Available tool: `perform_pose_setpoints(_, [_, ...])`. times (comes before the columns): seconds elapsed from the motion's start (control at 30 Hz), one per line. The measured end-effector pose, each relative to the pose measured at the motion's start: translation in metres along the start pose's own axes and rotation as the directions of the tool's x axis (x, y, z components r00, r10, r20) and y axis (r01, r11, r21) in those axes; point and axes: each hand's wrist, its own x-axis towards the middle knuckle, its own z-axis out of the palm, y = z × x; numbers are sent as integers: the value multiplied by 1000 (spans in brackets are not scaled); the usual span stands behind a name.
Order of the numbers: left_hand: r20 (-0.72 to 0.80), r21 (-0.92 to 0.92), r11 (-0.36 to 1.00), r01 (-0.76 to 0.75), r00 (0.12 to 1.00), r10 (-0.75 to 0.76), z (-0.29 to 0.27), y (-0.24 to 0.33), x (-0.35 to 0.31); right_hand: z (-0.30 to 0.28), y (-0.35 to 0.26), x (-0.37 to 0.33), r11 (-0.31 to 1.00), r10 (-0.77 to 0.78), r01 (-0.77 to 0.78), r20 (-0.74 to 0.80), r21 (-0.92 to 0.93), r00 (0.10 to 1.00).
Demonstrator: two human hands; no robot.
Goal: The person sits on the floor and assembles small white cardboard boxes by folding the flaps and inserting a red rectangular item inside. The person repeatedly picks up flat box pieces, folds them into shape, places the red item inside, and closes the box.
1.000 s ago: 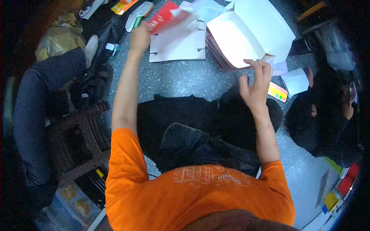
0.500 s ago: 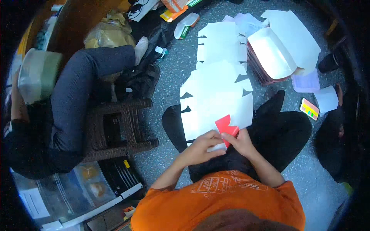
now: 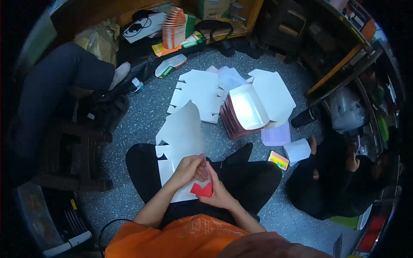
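Observation:
A white card box blank (image 3: 180,124) with dark notches along its left edge lies across my lap. Its right side is bent upward, and a red patch of its underside (image 3: 202,189) shows at the near corner. My left hand (image 3: 189,169), fingers curled, presses the raised edge from the inner side. My right hand (image 3: 220,191) grips the same edge from the right, thumb pointing up along it and fingers partly hidden behind the card. Just ahead on the floor lie more flat white blanks (image 3: 198,92).
To their right stands a stack of folded card trays (image 3: 247,105), red outside and white inside. A phone with a bright screen (image 3: 278,160) lies near a white sheet (image 3: 297,151). A person in black (image 3: 331,180) sits at right; another's leg (image 3: 64,75) and a brown stool (image 3: 75,155) are left.
The view has swung right, so the scene sits further left. The blank's right side is now bent up, and my hands have shifted from the red flap onto that edge.

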Motion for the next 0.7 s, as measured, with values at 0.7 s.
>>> perform_pose_setpoints(0.7, [-2, -725, 679, -113, 987, 163, 5, -48, 31, -17, 6, 16, 994, 109, -76, -626, 80, 772])
